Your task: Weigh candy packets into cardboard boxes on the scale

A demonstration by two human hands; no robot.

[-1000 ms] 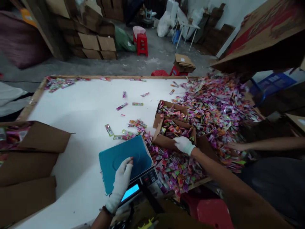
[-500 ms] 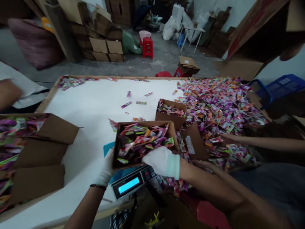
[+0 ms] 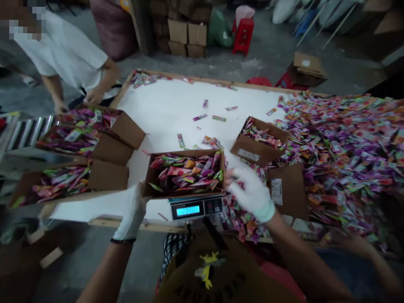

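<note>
An open cardboard box [image 3: 184, 194] full of small colourful packets [image 3: 189, 170] sits level on a digital scale [image 3: 197, 208] with a lit blue display. The display's digits are blurred. My left hand [image 3: 132, 208], in a white glove, is against the box's lower left corner; its fingers are smeared and partly hidden. Just off the right wall is my right hand [image 3: 251, 191], also gloved, its bare fingertips slightly bent and apart, with nothing visible in them. Loose packets [image 3: 244, 221] lie beneath and beside that hand.
A large heap of packets [image 3: 353, 147] covers the table's right side, with a smaller filled box [image 3: 261, 147] beside it. Filled boxes [image 3: 109, 172] stand at left, near a co-worker's hands [image 3: 94, 97] and a roller conveyor [image 3: 28, 132]. Another arm [image 3: 362, 248] reaches in at lower right.
The box has come down level onto the scale, and the display reading has changed from about zero. My right hand has moved off the box to its right. The view has swung left.
</note>
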